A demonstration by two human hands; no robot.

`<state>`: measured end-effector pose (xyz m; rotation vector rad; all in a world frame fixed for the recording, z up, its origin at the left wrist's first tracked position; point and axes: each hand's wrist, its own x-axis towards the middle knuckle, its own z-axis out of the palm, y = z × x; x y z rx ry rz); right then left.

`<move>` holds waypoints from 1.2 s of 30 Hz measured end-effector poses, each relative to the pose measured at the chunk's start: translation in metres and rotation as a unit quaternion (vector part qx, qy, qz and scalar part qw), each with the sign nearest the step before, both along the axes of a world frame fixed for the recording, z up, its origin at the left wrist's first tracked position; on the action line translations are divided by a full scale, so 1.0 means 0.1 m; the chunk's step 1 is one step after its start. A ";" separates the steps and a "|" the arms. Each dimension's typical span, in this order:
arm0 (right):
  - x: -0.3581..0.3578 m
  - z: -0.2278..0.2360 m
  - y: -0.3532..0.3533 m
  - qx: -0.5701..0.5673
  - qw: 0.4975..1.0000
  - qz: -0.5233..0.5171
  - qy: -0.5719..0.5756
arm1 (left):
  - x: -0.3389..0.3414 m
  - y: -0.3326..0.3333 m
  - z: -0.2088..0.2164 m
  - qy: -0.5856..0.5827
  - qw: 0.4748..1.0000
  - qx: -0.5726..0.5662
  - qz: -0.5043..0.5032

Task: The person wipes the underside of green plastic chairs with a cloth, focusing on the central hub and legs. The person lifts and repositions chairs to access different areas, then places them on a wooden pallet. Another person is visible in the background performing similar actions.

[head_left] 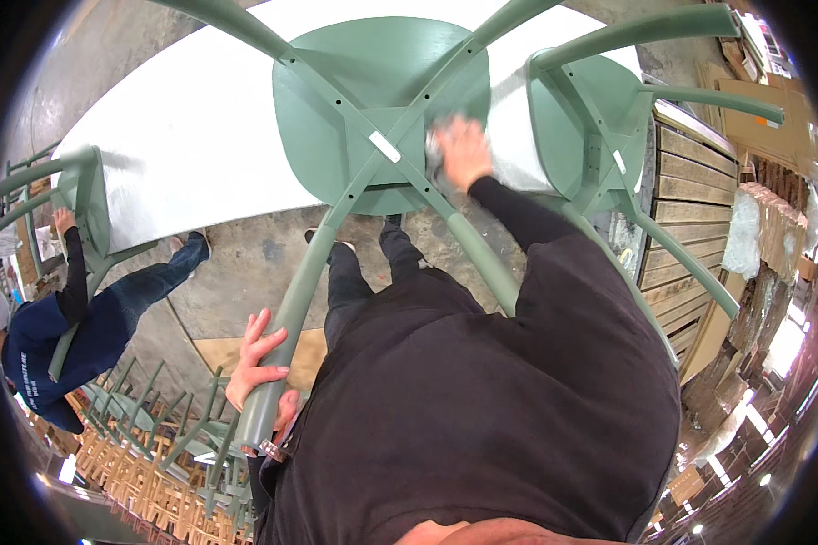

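A green chair (382, 68) lies upside down on a white-covered table, its crossed braces and round legs upward. A small white label (384, 147) sits where the braces cross. My left hand (256, 372) is curled round the end of the near left chair leg (286, 336), fingers partly spread. On the right part of the seat's underside, my right hand (464, 153) presses a greyish, cloth-like pad (434, 150). Motion smears both hand and pad, so the pad's exact kind cannot be made out.
Another upturned green chair (582, 136) stands close on the right, beside a slatted wooden pallet (695, 200). At the far left, a co-worker (91, 309) handles a green chair (91, 204). Many chairs and wooden frames (145, 463) crowd the lower left. The white tabletop (186, 127) spreads leftward.
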<state>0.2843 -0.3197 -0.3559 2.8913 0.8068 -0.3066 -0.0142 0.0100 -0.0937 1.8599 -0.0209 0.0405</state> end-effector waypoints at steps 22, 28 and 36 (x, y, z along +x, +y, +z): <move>-0.06 0.08 -0.20 0.160 0.985 0.048 0.041 | 0.02 -0.04 -0.04 -0.027 0.999 -0.005 0.045; 0.35 0.09 -0.31 0.134 0.987 0.024 0.086 | 0.06 -0.04 -0.03 -0.030 0.999 -0.008 0.039; 1.35 -0.15 -0.18 0.232 0.931 -0.270 -0.077 | 0.05 0.01 0.02 -0.006 1.000 0.013 0.002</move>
